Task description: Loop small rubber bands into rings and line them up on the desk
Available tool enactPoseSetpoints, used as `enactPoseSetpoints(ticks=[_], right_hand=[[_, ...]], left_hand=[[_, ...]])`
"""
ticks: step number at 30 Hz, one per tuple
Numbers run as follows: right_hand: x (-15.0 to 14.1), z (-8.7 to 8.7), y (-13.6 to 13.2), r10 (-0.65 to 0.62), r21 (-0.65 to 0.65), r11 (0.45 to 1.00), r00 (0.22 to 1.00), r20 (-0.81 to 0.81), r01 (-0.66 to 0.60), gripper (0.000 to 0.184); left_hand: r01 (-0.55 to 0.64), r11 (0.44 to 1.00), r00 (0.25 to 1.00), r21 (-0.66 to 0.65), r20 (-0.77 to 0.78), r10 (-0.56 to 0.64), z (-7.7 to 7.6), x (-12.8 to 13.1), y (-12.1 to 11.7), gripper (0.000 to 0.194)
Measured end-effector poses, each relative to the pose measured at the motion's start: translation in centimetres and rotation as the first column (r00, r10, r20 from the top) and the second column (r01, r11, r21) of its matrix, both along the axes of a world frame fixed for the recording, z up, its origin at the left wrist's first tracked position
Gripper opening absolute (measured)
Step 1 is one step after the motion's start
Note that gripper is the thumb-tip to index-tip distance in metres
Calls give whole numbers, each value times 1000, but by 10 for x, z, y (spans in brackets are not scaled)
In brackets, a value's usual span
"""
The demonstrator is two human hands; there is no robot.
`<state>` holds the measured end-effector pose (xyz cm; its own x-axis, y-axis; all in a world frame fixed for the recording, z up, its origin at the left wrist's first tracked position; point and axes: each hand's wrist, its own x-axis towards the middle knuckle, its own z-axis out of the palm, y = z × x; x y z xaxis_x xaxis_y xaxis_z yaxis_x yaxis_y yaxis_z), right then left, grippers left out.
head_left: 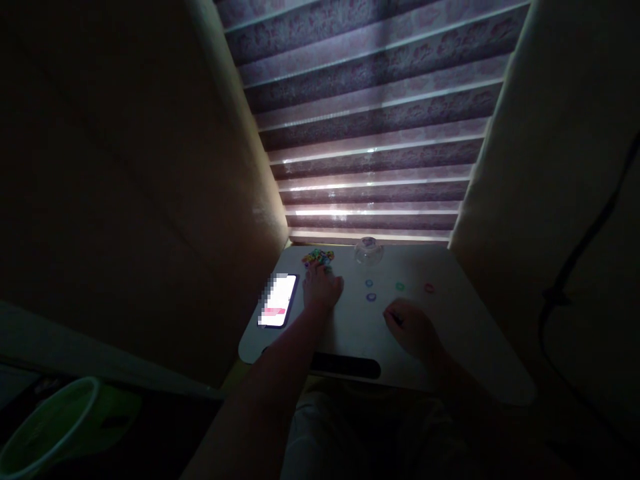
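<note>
White in the head view is the table. Near its far left corner lies the pile of many-coloured rings. The left hand touches the pile's near side, its thumb apart from the fingers; their tips are too dark to tell if they pinch anything. Light pressure from above would be best, I think, because a hard push could scatter rings towards the phone by the left edge. The right hand is at the right half, fingers curled together; what is inside, I cannot tell. Beyond it lie the blue ring, purple ring, green ring and red ring, well apart from the pile. The jar is near the far edge; sleeveless wrists should pass low but clear of it.
</note>
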<state>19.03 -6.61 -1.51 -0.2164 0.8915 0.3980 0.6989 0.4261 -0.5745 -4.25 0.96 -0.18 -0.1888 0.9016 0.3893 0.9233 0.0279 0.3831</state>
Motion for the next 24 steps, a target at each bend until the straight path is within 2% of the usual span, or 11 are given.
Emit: enactPoseSetpoints(ticks=[3,9,12,16,24], right_hand=[[1,0,0,-5,-8,1000,1000,-2,5,21],[2,-1,0,3,-22,1000,1000,-22,-3,21],[1,-2,0,1,-41,999,1000,-25,-2,21],[1,-1,-1,-9,-69,998,999,-40,6,20],[1,3,-2,9,-30,1000,998,-59,-10,21]], left_hand=[[82,996,993,17,-89,-80,7,0,3,50],[227,973,940,-47,-251,-231,24,3,21,42],[204,973,938,-106,-263,-226,27,5,32,42],[88,987,949,-132,-290,-123,27,6,41,55],[143,987,943,-80,-290,-160,37,-6,26,40]])
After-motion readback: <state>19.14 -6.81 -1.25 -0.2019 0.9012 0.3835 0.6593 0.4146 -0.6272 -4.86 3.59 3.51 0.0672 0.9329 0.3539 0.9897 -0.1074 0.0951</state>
